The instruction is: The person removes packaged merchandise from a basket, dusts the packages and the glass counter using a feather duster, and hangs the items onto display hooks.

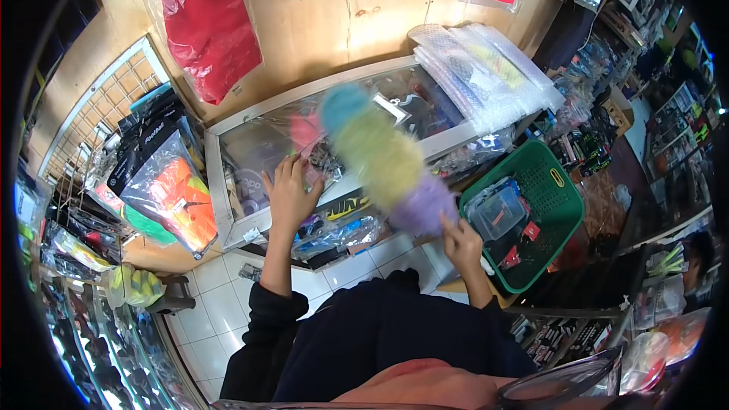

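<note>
A fluffy duster (pixel 380 156), striped blue, yellow and purple and smeared by motion, stretches across the glass-topped display case (pixel 266 133). My right hand (pixel 462 247) is closed around its handle at the purple end, and the white handle tip shows below the fist. On the front part of the glass rests my left hand (pixel 292 193), fingers spread, holding nothing. Under and beside the glass are packaged goods, including a pink item (pixel 305 130) and a black pack with yellow lettering (pixel 345 207). The duster hides part of the case's middle.
Bubble-wrap sheets (pixel 486 76) lie on the case's right end. A green basket (pixel 524 258) with a clear plastic box stands close to my right hand. Bagged goods (pixel 171 190) hang at left, a red bagged garment (pixel 205 26) on the wooden wall. A stool (pixel 176 294) stands lower left.
</note>
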{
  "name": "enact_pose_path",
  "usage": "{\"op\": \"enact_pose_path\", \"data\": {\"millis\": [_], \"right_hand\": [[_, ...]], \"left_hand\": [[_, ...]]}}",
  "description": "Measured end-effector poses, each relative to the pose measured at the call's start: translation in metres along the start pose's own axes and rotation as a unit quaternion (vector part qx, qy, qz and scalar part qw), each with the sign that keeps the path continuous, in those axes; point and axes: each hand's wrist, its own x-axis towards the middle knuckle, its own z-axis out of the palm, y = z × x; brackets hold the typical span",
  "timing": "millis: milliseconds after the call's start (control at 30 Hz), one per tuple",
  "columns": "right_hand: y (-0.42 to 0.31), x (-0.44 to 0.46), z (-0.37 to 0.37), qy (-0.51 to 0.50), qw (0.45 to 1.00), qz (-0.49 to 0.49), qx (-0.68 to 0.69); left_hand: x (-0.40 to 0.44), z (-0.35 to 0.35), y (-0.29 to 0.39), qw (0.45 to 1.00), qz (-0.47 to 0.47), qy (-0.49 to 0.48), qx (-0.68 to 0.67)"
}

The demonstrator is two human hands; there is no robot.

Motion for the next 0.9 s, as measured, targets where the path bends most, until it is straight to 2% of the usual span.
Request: {"op": "enact_pose_path", "data": {"millis": [33,133,167,200,267,300,333,400,433,500,567,600,667,700,800,867,900], "right_hand": [[0.002,0.010,0.007,0.064,0.996,0.021,0.049],[-0.012,0.012,0.011,0.020,0.999,0.034,0.036],[-0.014,0.003,0.012,0.002,1.000,-0.008,0.025],[-0.017,-0.003,0.006,0.006,1.000,-0.007,0.024],[-0.021,-0.011,-0.008,-0.076,0.992,-0.077,0.067],[-0.008,-0.014,-0.003,-0.033,0.993,-0.097,0.066],[-0.005,-0.010,0.000,-0.033,0.993,-0.093,0.066],[0.001,0.002,0.001,0.032,0.989,0.061,0.130],[-0.006,0.006,0.001,0.036,0.989,0.092,0.109],[-0.013,0.002,-0.001,0.008,0.994,0.050,0.100],[-0.011,-0.011,0.003,-0.022,0.993,-0.042,0.108],[-0.010,-0.010,-0.002,-0.022,0.993,-0.044,0.110],[-0.010,-0.008,-0.017,-0.045,0.993,-0.040,0.105],[0.000,-0.007,-0.011,-0.001,0.989,-0.001,0.145],[-0.002,0.007,-0.005,0.050,0.992,0.034,0.110],[-0.009,0.003,-0.007,0.040,0.990,0.027,0.129],[-0.011,-0.002,-0.009,0.002,0.992,-0.015,0.127]], "left_hand": [[-0.001,-0.001,0.002,1.000,0.000,0.008,-0.005],[-0.001,-0.004,0.005,1.000,-0.007,-0.010,-0.017],[-0.001,-0.002,0.003,1.000,-0.008,-0.007,-0.014],[-0.001,0.004,-0.003,1.000,-0.003,-0.005,-0.014],[0.000,0.013,-0.015,0.995,-0.009,-0.052,0.080],[0.001,0.010,-0.012,0.995,-0.005,-0.053,0.081],[0.001,0.003,-0.004,0.999,-0.005,-0.035,0.032],[-0.001,-0.004,0.003,1.000,-0.005,-0.019,-0.020],[-0.001,-0.006,0.004,0.999,-0.008,-0.027,-0.017],[0.003,-0.010,0.008,0.999,-0.011,-0.031,-0.013],[0.011,-0.014,0.013,0.999,0.019,-0.045,0.008],[0.017,-0.015,0.015,0.999,0.017,-0.043,0.009],[0.034,-0.015,0.023,0.990,0.099,-0.080,0.060],[0.042,-0.015,0.032,0.990,0.121,-0.071,0.026],[0.056,0.002,0.049,0.989,0.137,-0.057,-0.024],[0.063,0.022,0.045,0.987,0.129,-0.090,-0.014],[0.066,0.033,0.038,0.982,0.157,-0.100,-0.002]]}}
